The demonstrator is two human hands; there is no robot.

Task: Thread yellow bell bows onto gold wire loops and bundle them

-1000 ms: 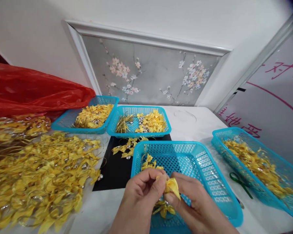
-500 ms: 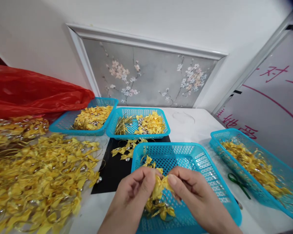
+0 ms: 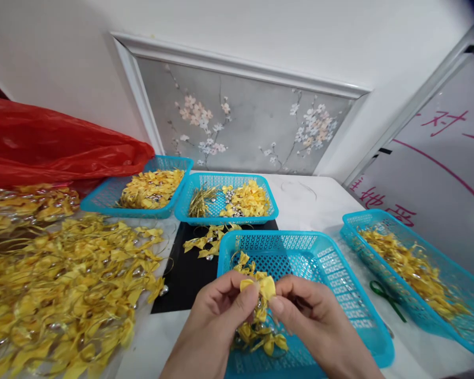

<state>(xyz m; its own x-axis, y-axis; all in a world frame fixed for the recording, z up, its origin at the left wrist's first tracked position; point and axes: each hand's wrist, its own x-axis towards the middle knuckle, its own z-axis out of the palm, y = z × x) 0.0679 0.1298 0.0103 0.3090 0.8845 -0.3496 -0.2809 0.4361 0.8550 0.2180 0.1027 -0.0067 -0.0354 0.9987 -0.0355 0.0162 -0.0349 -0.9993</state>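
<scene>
Both hands work over the front blue basket (image 3: pixel 339 279). A yellow ribbon bow (image 3: pixel 266 287) sits between them. My left hand (image 3: pixel 229 308) pinches the bow between thumb and fingers. My right hand (image 3: pixel 306 305) is closed at the bow's right side, thumb and fingertips against its lower edge; part of the grip is hidden. Below the hands, more yellow bows (image 3: pixel 260 339) with silver beads lie in the basket's left part. Further bows (image 3: pixel 209 239) rest on a black mat (image 3: pixel 177 281) behind and to the left.
A large heap of yellow bows (image 3: pixel 63 295) covers the table's left. A red plastic bag (image 3: pixel 59 145) lies behind it. Blue baskets with bows stand at back left (image 3: pixel 142 211), back centre (image 3: pixel 225 218) and right (image 3: pixel 411 310). A green ribbon loop (image 3: pixel 387 297) lies beside the right basket.
The bow has turned between the fingers, and its loops now stand up more. The left fingers have shifted on it; the right hand has moved little.
</scene>
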